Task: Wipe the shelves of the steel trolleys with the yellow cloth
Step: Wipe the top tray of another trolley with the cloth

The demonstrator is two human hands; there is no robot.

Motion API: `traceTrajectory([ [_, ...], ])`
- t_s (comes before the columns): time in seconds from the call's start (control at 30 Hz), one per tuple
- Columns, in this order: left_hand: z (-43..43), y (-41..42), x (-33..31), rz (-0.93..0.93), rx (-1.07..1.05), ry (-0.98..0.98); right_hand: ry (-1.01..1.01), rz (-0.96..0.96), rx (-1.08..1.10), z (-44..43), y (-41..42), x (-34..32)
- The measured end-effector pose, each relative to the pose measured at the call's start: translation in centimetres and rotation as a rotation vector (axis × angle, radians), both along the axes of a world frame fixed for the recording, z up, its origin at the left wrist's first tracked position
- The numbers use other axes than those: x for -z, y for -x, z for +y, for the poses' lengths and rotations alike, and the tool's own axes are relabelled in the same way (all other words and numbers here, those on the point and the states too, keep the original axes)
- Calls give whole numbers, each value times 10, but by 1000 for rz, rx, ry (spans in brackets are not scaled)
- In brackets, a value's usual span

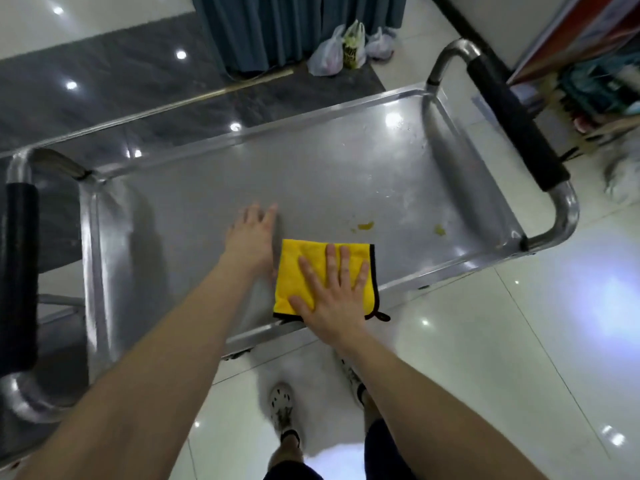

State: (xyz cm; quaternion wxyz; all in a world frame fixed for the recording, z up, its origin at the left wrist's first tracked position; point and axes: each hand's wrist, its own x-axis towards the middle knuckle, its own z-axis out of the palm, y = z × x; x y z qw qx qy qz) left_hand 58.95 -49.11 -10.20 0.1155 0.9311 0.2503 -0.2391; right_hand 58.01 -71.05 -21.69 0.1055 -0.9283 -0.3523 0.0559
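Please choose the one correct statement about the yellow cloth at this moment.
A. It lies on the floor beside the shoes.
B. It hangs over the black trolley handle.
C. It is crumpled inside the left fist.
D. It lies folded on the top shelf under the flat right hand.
D: the yellow cloth lies flat on the top shelf, and the right hand presses on it with straight fingers.

Cloth (pixel 294 259) on trolley shelf (pixel 329 174), near front edge. Right hand (pixel 332 303) flat on cloth; left hand (pixel 251 237) just left of it.
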Motion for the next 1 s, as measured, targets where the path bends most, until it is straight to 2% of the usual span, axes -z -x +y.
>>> traceTrajectory([
  [0.13, -7, -23, 14, 21, 32, -11, -39, -25, 8, -28, -28, 11],
  [0.3, -10, -34, 19, 38, 28, -34, 90, -14, 134, -109, -116, 2],
  [0.4, -9, -37, 23, 38, 3, -20, 169, 66, 254, -139, -190, -9],
  [0.53, -8, -46, 21, 45, -17, -13, 165, 167, 439, -102, -291, -18],
  [0.63, -6, -54, 19, 55, -20, -17, 168, 156, 461, -33, -338, -19],
  [0.7, -5, -57, 18, 50, -22, -21, 170, 158, 376, 15, -338, -19],
  [0.8, -1, -57, 15, 52, -28, -30, 162, 87, 119, 54, -288, -14],
  [0.9, 1, -51, 13, 60, -41, -32, 60, -24, -186, 38, -214, -8],
  [1.0, -1, -39, 12, 47, -39, -39, -31, -62, -402, 3, -170, 0],
])
